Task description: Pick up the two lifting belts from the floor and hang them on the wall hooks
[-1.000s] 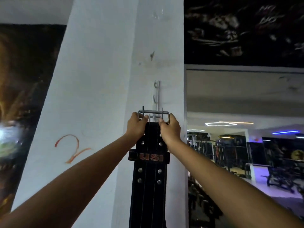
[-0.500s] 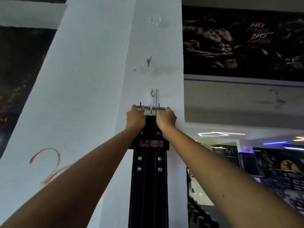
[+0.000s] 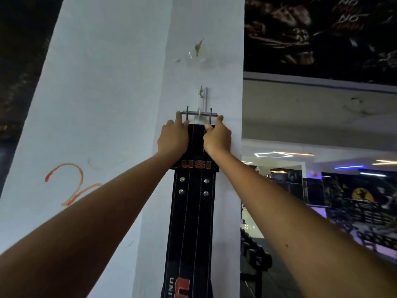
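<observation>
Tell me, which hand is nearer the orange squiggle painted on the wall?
The left hand. The orange squiggle is on the pillar's left face, while the right hand grips the belt on the far side.

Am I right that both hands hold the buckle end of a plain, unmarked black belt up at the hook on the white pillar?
Not quite: the belt isn't plain. The head view shows red "USI" lettering below the left hand and right hand. The rest holds: buckle at the hook, white pillar.

Both bare arms reach up and forward, nearly straight, converging toward the middle. The left hand and right hand sit side by side, knuckles toward the camera, fingers curled closed around what they hold.
</observation>
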### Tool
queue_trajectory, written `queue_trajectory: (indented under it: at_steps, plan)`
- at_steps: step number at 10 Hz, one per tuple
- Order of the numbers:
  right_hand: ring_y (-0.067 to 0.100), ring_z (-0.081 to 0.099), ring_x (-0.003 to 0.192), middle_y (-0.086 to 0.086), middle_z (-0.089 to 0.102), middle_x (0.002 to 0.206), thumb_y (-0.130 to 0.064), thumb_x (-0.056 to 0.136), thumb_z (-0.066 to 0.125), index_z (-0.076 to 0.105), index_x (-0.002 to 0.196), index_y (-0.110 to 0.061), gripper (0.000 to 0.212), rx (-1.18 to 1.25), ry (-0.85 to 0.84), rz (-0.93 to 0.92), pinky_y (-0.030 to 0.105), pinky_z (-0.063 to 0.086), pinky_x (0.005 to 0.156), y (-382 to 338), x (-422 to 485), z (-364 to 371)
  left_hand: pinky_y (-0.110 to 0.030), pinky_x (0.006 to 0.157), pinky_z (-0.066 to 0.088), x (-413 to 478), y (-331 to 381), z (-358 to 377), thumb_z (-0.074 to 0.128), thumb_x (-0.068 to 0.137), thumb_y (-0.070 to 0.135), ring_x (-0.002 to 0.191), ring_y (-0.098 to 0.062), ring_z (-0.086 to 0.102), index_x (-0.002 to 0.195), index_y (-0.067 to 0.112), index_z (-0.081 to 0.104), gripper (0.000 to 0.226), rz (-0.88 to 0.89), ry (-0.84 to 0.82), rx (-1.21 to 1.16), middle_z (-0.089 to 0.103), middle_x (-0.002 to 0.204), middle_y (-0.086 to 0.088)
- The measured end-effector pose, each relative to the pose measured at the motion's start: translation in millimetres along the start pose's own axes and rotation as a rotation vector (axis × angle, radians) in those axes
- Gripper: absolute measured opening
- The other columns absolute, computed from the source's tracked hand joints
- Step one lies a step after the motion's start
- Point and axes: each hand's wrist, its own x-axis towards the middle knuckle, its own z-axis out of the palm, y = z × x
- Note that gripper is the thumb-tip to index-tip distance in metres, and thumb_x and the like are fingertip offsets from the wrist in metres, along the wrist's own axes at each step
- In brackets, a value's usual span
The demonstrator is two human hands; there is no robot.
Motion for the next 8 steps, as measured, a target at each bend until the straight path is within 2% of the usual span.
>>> queue_trajectory:
  at_steps: [1,2,3,4,5,7,8]
  plan:
    - [0.027,0.062,0.114,0.011,0.063,0.131,-0.01,0.103,0.042,0.013,0.156,-0.011,0.061,-0.083,-0.041,-0.045,0.028,0.048,0.081,6,-18,-6,-0.049,0.088,0.043,-21,0,-7,0.029,0.105,0.028,0.127,-0.037,0.038,0.153,0.01,0.021,0.052,0.046,-0.056,0.051,0.042,0.138,-0.02]
    - [0.028,0.063,0.11,0.013,0.063,0.129,-0.016,0.103,0.042,0.018,0.156,-0.016,0.058,-0.103,-0.069,-0.097,0.035,0.052,0.086,15,-39,-12,-0.051,0.102,0.04,-40,-1,-13,0.034,0.103,0.024,0.137,-0.034,0.03,0.15,0.004,0.026,0.052,0.089,-0.083,-0.016,0.034,0.151,-0.016]
    - [0.03,0.051,0.132,0.013,0.052,0.146,-0.026,0.105,0.038,0.029,0.153,-0.013,0.05,-0.133,-0.063,-0.147,0.039,0.045,0.106,26,-61,-14,-0.052,0.11,0.033,-66,-3,-17,0.031,0.104,0.029,0.147,-0.029,0.022,0.151,0.006,0.026,0.053,0.104,-0.139,-0.037,0.024,0.16,-0.012]
    - [0.028,0.04,0.142,0.014,0.043,0.153,-0.03,0.105,0.036,0.034,0.15,-0.008,0.05,-0.187,-0.078,-0.203,0.042,0.037,0.115,35,-84,-15,-0.051,0.114,0.031,-97,-15,-16,0.029,0.104,0.031,0.15,-0.028,0.018,0.151,0.007,0.026,0.053,0.151,-0.151,-0.032,0.02,0.162,-0.011]
    - [0.029,0.027,0.149,0.014,0.029,0.161,-0.02,0.104,0.04,0.025,0.153,-0.007,0.053,-0.276,-0.113,-0.252,0.042,0.034,0.117,41,-108,-15,-0.05,0.116,0.03,-118,-33,-15,0.032,0.103,0.027,0.15,-0.031,0.018,0.153,0.007,0.022,0.054,0.205,-0.149,-0.002,0.021,0.162,-0.014]
    - [0.025,0.005,0.154,0.012,0.009,0.166,-0.017,0.104,0.039,0.009,0.156,-0.01,0.061,-0.345,-0.192,-0.194,0.035,0.02,0.119,36,-144,-26,-0.043,0.12,0.015,-142,-36,-30,0.035,0.103,0.022,0.152,-0.027,0.002,0.155,0.008,0.012,0.059,0.206,-0.263,-0.108,0.004,0.165,-0.01]
    - [0.025,0.006,0.154,0.012,0.011,0.166,-0.017,0.105,0.036,0.013,0.156,-0.008,0.057,-0.381,-0.257,-0.138,0.039,0.013,0.123,32,-165,-39,-0.048,0.118,0.022,-162,-31,-55,0.033,0.104,0.026,0.152,-0.028,0.009,0.151,0.01,0.028,0.051,0.182,-0.334,-0.034,0.012,0.164,-0.012]
